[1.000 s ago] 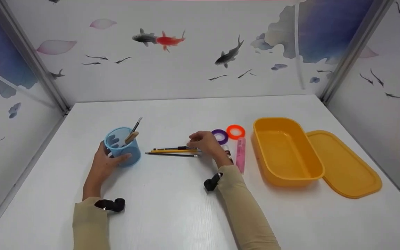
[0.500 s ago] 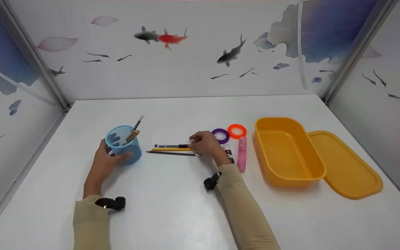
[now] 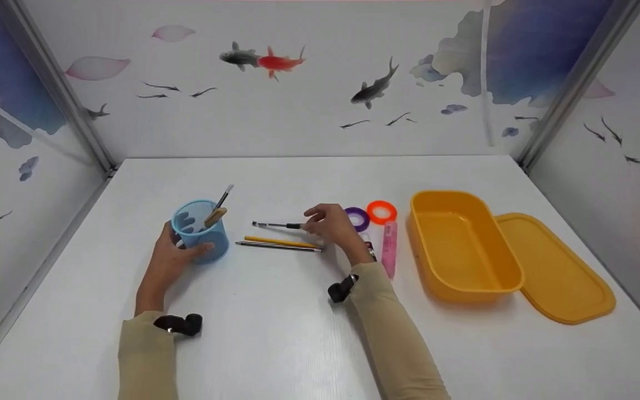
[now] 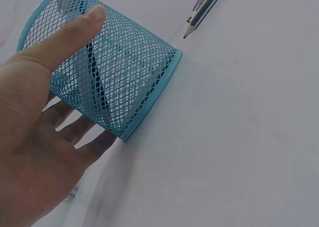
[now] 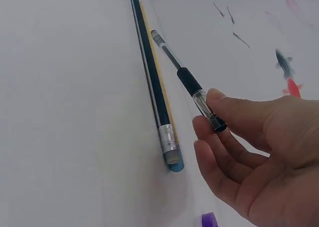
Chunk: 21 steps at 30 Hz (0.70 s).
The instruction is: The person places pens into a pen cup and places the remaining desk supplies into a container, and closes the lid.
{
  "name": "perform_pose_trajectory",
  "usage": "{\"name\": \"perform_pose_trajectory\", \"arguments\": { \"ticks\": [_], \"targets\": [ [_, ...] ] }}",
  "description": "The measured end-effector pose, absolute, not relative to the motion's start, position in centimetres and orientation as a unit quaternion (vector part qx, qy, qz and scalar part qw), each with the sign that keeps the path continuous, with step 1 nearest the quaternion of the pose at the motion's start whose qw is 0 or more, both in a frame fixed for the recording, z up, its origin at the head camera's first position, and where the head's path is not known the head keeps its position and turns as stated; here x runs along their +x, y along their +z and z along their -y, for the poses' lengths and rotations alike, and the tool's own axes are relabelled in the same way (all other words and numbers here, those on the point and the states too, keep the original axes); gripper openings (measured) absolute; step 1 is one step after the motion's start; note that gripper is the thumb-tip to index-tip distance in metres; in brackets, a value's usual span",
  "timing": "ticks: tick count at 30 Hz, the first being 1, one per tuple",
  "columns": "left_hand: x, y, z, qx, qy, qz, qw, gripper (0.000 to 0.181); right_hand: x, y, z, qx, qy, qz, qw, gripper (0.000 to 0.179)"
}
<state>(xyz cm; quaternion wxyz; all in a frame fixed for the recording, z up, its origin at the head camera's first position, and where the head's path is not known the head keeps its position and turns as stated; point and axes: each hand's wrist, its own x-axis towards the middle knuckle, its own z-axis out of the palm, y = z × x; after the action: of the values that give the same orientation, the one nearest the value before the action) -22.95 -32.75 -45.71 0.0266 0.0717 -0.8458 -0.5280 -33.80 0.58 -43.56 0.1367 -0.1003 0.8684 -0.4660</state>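
Observation:
In the head view my left hand (image 3: 165, 261) holds a light-blue mesh pen holder (image 3: 215, 242), thumb on the near side and fingers round the far side. A slim pen (image 3: 224, 195) and a flat brown piece (image 3: 216, 216) stick out of its mouth. To the right, my right hand (image 3: 333, 225) pinches a clear pen (image 5: 188, 81) with a black grip between thumb and fingers, near its black end. Below that pen a yellow pencil (image 3: 278, 241) and a dark striped pencil (image 5: 155, 82) lie side by side on the white table.
Beyond my right hand are a purple ring (image 3: 360, 220), an orange ring (image 3: 381, 212), a pink tube-like item (image 3: 389, 250) and a partly hidden small item (image 3: 369, 244). Farther right stands a yellow box (image 3: 459, 244), its lid (image 3: 561, 272) beside it. Printed panels enclose the table.
The clear pen has come away from the pencils, lifted slightly in my right hand. My left hand keeps its hold on the pen holder. The head view has shifted a little.

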Motion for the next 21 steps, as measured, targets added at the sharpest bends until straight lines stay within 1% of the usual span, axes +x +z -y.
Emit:
{"name": "perform_pose_trajectory", "arguments": {
  "ticks": [7, 11, 15, 21],
  "targets": [
    [-23.0, -45.7, 32.7, 0.073, -0.525, 0.847, 0.026, 0.115, -33.4, -42.2, -0.6, -0.097, -0.449, -0.877, 0.139, 0.036],
    [-23.1, -45.8, 32.8, 0.074, -0.526, 0.847, 0.029, 0.114, -33.2, -41.7, -0.5, -0.100, -0.462, -0.872, 0.127, 0.034],
    [-23.1, -45.8, 32.7, 0.073, -0.526, 0.847, 0.029, 0.111, -32.9, -41.6, -0.1, -0.104, -0.521, -0.842, 0.096, 0.030],
    [-23.2, -45.8, 32.7, 0.075, -0.532, 0.843, 0.029, 0.112, -32.5, -41.7, 1.0, -0.106, -0.616, -0.780, 0.031, 0.023]
  ]
}}
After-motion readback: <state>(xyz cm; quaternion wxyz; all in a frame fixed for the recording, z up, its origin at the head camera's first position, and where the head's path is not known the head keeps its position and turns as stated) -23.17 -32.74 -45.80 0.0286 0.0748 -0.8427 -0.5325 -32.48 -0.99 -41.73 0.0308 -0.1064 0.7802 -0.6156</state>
